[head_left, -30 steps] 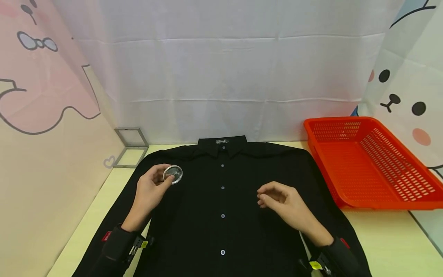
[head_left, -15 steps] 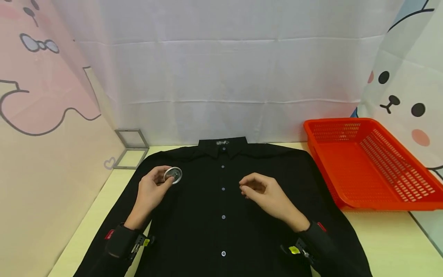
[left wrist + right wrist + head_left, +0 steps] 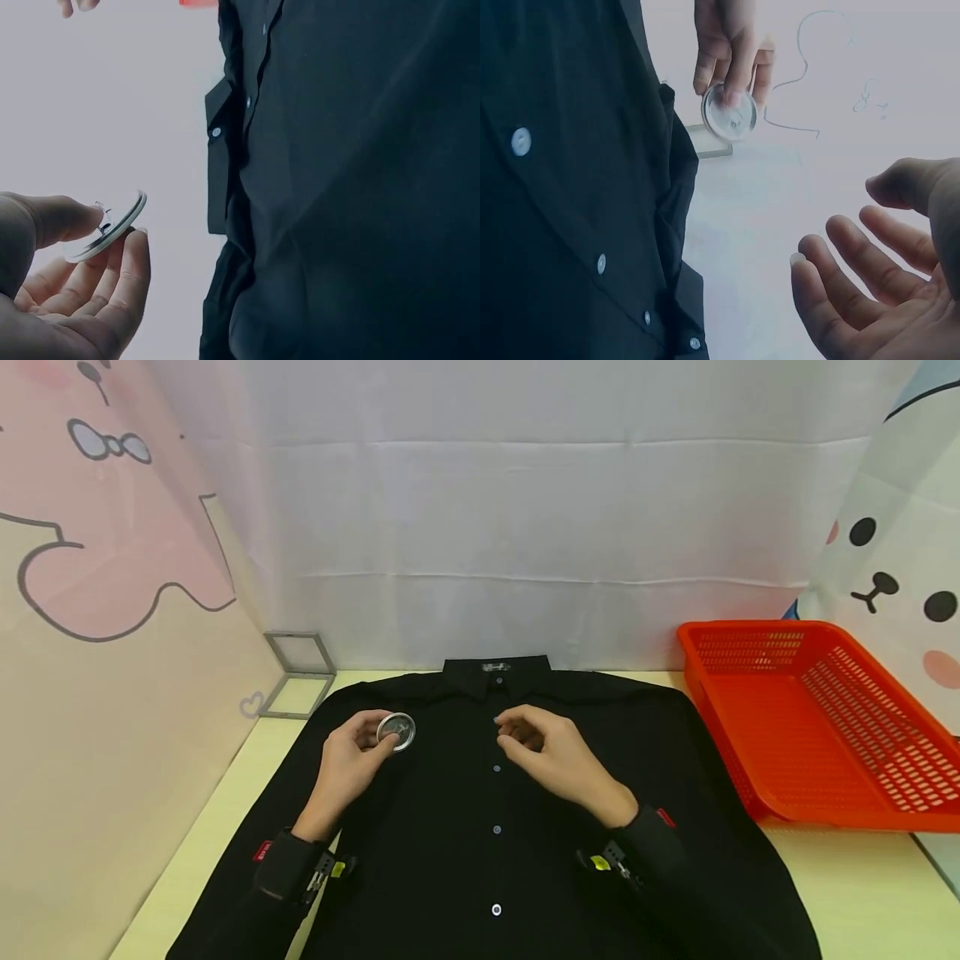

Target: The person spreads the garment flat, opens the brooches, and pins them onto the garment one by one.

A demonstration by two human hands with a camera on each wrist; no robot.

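My left hand [image 3: 348, 764] pinches a round pin badge [image 3: 402, 727] between thumb and fingers, above the left chest of a black button-up shirt [image 3: 427, 843]. The badge's back faces up in the head view. In the left wrist view, a wire pin [image 3: 106, 217] shows on the badge's back beside the thumb. My right hand [image 3: 558, 760] hovers over the shirt just right of the button row, below the collar [image 3: 468, 677]. Its fingers are loosely curved and apart from the thumb, with nothing between them. The shirt lies flat, front up.
A red plastic basket [image 3: 795, 735] stands to the right of the shirt. At the back left, a grey hinged double frame [image 3: 309, 675] stands against the printed side curtain. A white curtain [image 3: 480, 527] hangs behind the pale table [image 3: 817, 852].
My right hand has moved left and farther up the shirt towards the badge. The left hand keeps its pinch on the badge. The head view has turned slightly left.
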